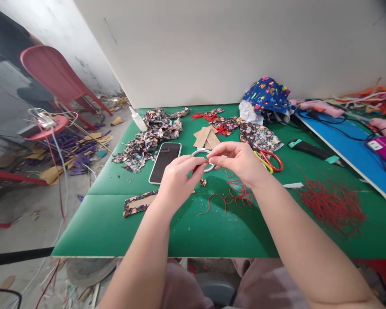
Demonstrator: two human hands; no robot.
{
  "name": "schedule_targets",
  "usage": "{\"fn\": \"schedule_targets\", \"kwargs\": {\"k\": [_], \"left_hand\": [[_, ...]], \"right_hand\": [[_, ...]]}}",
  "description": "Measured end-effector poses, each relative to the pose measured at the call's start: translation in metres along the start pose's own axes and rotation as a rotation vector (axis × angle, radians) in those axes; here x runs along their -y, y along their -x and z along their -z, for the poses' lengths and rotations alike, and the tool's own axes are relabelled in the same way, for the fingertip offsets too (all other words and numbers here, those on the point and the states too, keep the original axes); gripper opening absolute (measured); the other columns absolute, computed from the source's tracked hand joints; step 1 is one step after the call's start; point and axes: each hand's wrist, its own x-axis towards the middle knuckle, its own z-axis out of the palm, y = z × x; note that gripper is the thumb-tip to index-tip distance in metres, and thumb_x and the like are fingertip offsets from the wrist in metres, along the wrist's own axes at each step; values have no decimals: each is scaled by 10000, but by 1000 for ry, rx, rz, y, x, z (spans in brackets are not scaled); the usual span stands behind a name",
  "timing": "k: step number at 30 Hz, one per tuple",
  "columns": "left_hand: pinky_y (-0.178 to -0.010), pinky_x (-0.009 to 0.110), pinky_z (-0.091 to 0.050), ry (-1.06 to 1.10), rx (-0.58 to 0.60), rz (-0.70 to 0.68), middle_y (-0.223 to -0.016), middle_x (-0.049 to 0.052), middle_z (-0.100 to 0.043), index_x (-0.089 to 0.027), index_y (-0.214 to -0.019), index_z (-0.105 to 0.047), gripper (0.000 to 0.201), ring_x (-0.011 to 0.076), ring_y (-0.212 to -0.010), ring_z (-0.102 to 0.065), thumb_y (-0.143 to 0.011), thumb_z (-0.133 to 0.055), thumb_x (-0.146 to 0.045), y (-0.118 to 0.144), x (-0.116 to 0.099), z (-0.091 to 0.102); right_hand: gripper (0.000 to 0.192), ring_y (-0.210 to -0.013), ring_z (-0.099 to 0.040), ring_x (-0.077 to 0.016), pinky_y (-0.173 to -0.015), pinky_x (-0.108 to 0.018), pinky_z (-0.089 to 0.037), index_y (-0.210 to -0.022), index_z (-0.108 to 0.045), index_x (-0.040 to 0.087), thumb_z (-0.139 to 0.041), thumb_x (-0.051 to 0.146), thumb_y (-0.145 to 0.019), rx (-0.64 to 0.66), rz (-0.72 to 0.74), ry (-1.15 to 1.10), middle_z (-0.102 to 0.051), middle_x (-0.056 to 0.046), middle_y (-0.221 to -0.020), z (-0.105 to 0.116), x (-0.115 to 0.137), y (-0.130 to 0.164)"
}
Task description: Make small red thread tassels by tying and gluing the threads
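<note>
My left hand (pixel 181 178) and my right hand (pixel 239 161) meet above the middle of the green table, thumbs and forefingers pinched together. Between the fingertips shows a bit of red string (pixel 209 160); its length is mostly hidden by my fingers. Just behind them is a white ring (pixel 197 151), partly covered. Loose red strings (pixel 241 194) lie below my right hand. A cardboard strip edged with floral fabric (pixel 140 203) rests by my left forearm. Beyond my left hand lies a phone (pixel 166 161), and scissors with red and yellow handles (pixel 272 160) lie beyond my right wrist.
Floral fabric scraps (pixel 157 128), a white bottle (pixel 137 119) and cardboard pieces (pixel 207 137) lie toward the back. At right are a cutter knife (pixel 313 151), a red string tangle (pixel 333 208), a blue board (pixel 350 150) and pink glue guns (pixel 323 108). A red chair (pixel 53 71) stands left.
</note>
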Motion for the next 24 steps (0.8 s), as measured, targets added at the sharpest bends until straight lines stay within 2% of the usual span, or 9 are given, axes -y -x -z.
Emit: {"fn": "schedule_targets", "kwargs": {"k": [10, 14, 21, 24], "left_hand": [[-572, 215, -411, 71, -42, 67, -629, -5, -606, -188, -787, -653, 131, 97, -589, -540, -822, -531, -217, -1, -3, 0], [-560, 214, -412, 86, -77, 83, -612, -11, -620, -192, -767, -652, 129, 95, -569, -547, -818, -535, -210, -1, -5, 1], [-574, 214, -414, -3, -104, 18, -625, -1, -615, -180, -796, -656, 121, 97, -592, -534, -810, -536, -194, 0, -3, -1], [-569, 218, -405, -54, -117, -17, -620, 3, -599, -173, -787, -656, 124, 101, -594, -520, -808, -535, -190, 1, -2, -2]], "right_hand": [[157, -658, -620, -97, -572, -223, -529, -779, -710, 191, -736, 269, -646, -16, -16, -85, -692, -5, -758, -3, 1, 1], [165, -699, -635, -118, -648, -265, -534, -780, -715, 199, -748, 259, -630, -42, 26, -29, -703, -8, -778, -4, 0, 0], [123, -646, -622, -116, -612, -263, -511, -725, -692, 205, -742, 279, -640, -159, 80, 64, -693, 5, -716, -12, 1, 2], [117, -621, -604, -105, -588, -249, -493, -706, -681, 202, -742, 280, -644, -164, 93, 81, -680, 14, -693, -14, 0, 2]]}}
